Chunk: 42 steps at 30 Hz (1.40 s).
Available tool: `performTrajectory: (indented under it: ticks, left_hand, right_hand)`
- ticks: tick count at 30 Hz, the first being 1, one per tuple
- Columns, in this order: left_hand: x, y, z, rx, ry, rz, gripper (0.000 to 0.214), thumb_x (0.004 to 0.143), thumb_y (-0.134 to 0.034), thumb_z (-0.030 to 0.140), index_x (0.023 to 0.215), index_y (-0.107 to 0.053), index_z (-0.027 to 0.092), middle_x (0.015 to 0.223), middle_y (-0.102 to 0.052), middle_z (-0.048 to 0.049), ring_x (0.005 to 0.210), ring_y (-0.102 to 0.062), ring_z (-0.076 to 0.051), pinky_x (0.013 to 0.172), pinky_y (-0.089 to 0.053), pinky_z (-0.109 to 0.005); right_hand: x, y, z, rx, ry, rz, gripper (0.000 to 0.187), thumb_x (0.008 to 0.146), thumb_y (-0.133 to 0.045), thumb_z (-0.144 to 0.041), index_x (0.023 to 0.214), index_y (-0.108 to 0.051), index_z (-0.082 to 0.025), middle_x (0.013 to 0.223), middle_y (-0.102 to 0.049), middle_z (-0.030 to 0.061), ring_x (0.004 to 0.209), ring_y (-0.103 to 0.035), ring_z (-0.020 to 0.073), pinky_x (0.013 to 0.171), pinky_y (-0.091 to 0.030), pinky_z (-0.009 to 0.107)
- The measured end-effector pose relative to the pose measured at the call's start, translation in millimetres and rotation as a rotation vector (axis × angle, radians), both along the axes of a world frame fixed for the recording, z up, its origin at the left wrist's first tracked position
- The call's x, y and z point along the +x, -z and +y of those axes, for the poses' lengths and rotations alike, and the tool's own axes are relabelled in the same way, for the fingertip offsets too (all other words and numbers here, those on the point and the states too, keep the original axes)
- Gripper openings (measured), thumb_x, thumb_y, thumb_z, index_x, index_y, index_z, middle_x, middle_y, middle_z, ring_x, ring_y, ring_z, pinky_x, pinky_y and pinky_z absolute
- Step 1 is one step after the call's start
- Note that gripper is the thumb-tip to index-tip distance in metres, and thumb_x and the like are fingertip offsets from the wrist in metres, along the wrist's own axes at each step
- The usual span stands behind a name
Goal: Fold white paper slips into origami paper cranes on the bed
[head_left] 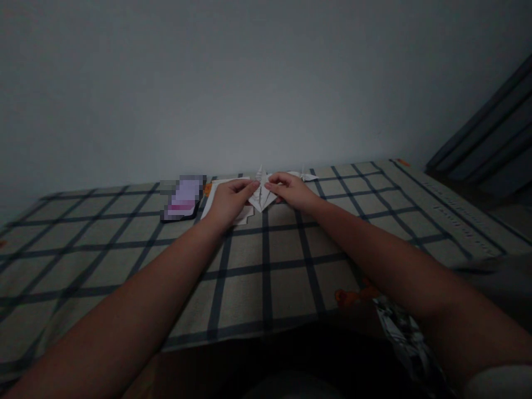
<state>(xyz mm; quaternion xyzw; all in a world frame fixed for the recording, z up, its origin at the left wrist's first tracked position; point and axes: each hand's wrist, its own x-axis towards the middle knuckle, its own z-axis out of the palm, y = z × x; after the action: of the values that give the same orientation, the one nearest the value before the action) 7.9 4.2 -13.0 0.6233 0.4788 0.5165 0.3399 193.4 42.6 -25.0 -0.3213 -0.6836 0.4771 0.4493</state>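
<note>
A small white folded paper figure [261,196] with pointed tips is held between both my hands over a checked cloth surface [266,266]. My left hand [230,200] pinches its left side with fingers closed. My right hand [291,189] pinches its right side, fingers curled. Both forearms stretch far forward. White paper sheets [216,194] lie under and behind my left hand.
A phone [183,198] with a lit screen lies left of the paper. Another small folded white paper piece [306,176] sits near the wall behind my right hand. A plain wall rises at the back; dark striped fabric [490,144] hangs at the right.
</note>
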Motion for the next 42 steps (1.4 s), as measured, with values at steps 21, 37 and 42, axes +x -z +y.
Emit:
performTrajectory:
  ticks: [21,37,42]
  left_hand:
    - [-0.1,1.0,0.7,-0.011,0.043,-0.05,0.048,0.074,-0.073,0.049,0.107,-0.076,0.015,0.093,-0.076,-0.0092,0.073,-0.067,-0.018,0.069,-0.053,-0.029]
    - [7.0,-3.5,-6.0,0.0,0.2,-0.06,0.074,0.08,-0.07,0.034,0.146,-0.041,0.015,0.068,-0.068,-0.0005,0.058,-0.063,-0.013,0.058,-0.053,-0.024]
    - [9.5,-5.8,-10.4,-0.05,0.228,-0.087,0.075,0.079,-0.071,0.03,0.146,-0.041,0.016,0.064,-0.065,0.0018,0.058,-0.065,-0.013,0.06,-0.055,-0.025]
  right_hand:
    - [-0.4,-3.9,-1.7,0.057,0.021,0.065,0.02,0.075,-0.071,-0.03,0.079,-0.055,-0.019,0.08,-0.061,-0.0001,0.075,-0.059,0.0123,0.072,-0.05,0.027]
    - [-0.7,-8.8,-8.4,0.1,0.013,0.012,0.026,0.078,-0.069,-0.041,0.082,-0.057,-0.018,0.079,-0.062,0.001,0.074,-0.057,0.0147,0.067,-0.048,0.028]
    - [1.1,-8.3,-6.6,0.141,0.058,0.009,0.028,0.079,-0.068,-0.042,0.078,-0.052,-0.019,0.072,-0.052,-0.0024,0.067,-0.051,0.0117,0.061,-0.042,0.025]
